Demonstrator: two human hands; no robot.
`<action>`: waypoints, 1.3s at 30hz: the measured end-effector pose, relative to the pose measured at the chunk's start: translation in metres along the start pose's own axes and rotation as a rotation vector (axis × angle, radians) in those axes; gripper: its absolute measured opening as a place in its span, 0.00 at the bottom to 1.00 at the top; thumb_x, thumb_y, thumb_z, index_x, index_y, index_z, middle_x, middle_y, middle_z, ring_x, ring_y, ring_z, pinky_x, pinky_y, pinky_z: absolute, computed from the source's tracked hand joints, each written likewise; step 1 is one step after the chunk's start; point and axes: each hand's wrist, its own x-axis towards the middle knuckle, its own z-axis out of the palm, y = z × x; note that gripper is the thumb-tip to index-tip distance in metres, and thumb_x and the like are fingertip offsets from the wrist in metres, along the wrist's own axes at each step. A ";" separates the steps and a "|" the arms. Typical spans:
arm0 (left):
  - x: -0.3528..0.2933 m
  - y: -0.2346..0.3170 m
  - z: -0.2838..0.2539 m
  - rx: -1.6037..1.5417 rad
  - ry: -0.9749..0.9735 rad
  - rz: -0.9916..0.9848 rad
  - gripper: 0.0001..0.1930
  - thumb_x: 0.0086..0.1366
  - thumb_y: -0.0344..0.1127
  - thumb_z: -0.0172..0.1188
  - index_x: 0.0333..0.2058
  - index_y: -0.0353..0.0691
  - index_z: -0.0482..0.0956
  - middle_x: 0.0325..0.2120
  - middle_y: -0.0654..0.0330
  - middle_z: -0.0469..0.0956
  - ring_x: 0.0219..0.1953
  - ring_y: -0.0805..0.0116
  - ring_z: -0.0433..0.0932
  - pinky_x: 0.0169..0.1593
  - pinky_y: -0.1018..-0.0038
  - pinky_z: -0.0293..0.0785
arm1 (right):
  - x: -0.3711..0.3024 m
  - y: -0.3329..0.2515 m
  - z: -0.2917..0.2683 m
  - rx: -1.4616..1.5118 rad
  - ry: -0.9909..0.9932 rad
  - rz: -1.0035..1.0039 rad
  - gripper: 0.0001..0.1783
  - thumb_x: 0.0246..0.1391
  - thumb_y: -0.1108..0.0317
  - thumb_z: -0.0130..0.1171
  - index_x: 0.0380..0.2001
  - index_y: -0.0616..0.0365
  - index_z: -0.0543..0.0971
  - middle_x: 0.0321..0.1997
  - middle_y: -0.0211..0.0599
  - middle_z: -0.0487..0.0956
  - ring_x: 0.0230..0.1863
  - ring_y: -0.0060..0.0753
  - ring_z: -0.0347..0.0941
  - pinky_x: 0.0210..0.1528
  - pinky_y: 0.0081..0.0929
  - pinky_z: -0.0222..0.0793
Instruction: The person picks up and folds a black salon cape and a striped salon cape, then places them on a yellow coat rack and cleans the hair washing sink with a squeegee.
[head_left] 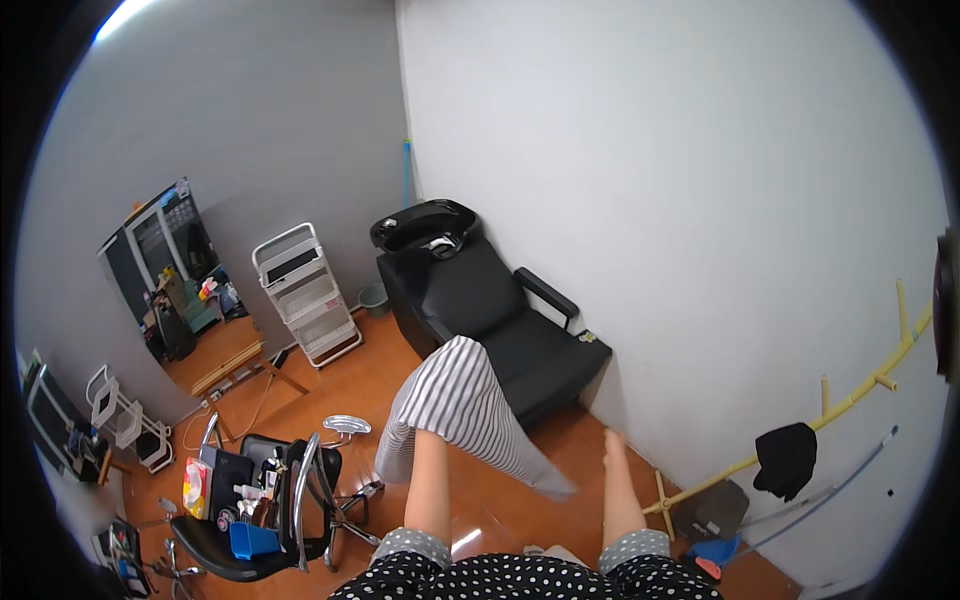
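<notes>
A grey-and-white striped cloth (455,400) hangs in the air in front of me, its lower right end smeared by motion. My left forearm reaches up into it, and the cloth is held aloft there; it covers my left hand and hides the fingers. To the right, my right hand (614,445) is stretched forward, apart from the cloth, with nothing visible in it. Its fingers show small and partly extended. Beyond the cloth stands a black shampoo chair (480,300) with a black wash basin (425,228) at its head.
A black salon chair (240,560) at lower left carries a blue container (254,540), a tissue pack (195,487) and bottles. A white trolley (310,300) and mirror (185,280) line the grey wall. At right stands a yellow pole rack (740,465) with a black cloth (786,460).
</notes>
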 end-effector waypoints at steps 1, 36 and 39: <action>-0.012 0.007 -0.011 0.031 0.025 0.006 0.28 0.64 0.49 0.42 0.55 0.34 0.61 0.55 0.53 0.64 0.56 0.58 0.64 0.59 0.69 0.61 | -0.048 -0.030 0.038 -0.108 -0.180 0.118 0.26 0.47 0.65 0.55 0.51 0.61 0.69 0.51 0.39 0.71 0.55 0.35 0.63 0.57 0.36 0.55; -0.141 -0.383 0.134 -0.085 -0.136 -0.587 0.28 0.67 0.50 0.34 0.53 0.32 0.63 0.51 0.50 0.68 0.52 0.56 0.69 0.57 0.65 0.65 | -0.125 -0.184 -0.272 0.384 -0.186 0.095 0.14 0.50 0.63 0.59 0.35 0.64 0.76 0.33 0.35 0.78 0.34 0.27 0.74 0.37 0.25 0.69; -0.137 -0.399 0.152 -0.213 -0.047 -0.623 0.38 0.64 0.62 0.30 0.54 0.28 0.62 0.53 0.47 0.66 0.53 0.53 0.68 0.58 0.63 0.63 | -0.108 -0.198 -0.291 0.370 -0.171 0.056 0.15 0.51 0.63 0.59 0.35 0.65 0.76 0.33 0.35 0.78 0.33 0.28 0.74 0.38 0.25 0.69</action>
